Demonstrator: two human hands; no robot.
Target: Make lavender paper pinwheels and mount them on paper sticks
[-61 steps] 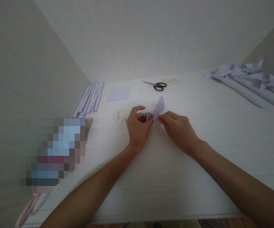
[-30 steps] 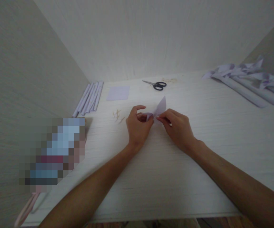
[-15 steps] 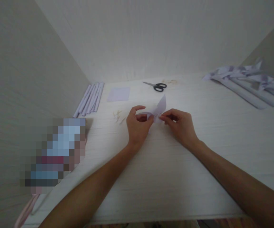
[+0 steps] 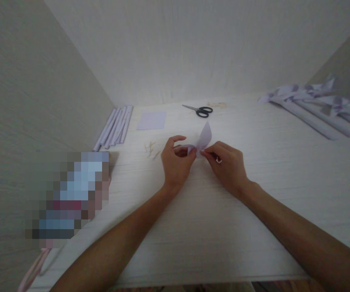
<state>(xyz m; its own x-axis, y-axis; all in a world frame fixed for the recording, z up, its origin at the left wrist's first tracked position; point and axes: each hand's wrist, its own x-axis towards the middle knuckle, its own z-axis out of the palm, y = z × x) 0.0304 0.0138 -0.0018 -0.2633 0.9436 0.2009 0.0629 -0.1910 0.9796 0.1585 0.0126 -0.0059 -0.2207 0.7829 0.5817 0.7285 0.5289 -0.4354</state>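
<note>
A small lilac paper piece [image 4: 203, 138] stands up between my two hands over the middle of the white table [image 4: 211, 227]. My left hand [image 4: 176, 162] pinches its left end, with thumb and fingers curled round the folded part. My right hand [image 4: 227, 165] pinches the paper's lower right edge between thumb and forefinger. One leaf-shaped flap points up and away from me. What lies under my fingers is hidden.
Black-handled scissors [image 4: 199, 110] lie at the back. A flat lilac square sheet [image 4: 151, 120] and a row of rolled lilac paper tubes [image 4: 114, 127] lie at the back left. Small wooden sticks [image 4: 151, 148] lie left of my hands. Paper tubes with folded tops [image 4: 317, 106] lie at right. Walls close three sides.
My right hand has shifted slightly along the paper's edge and the raised flap has tilted a little. The left hand has kept its pinch in place.
</note>
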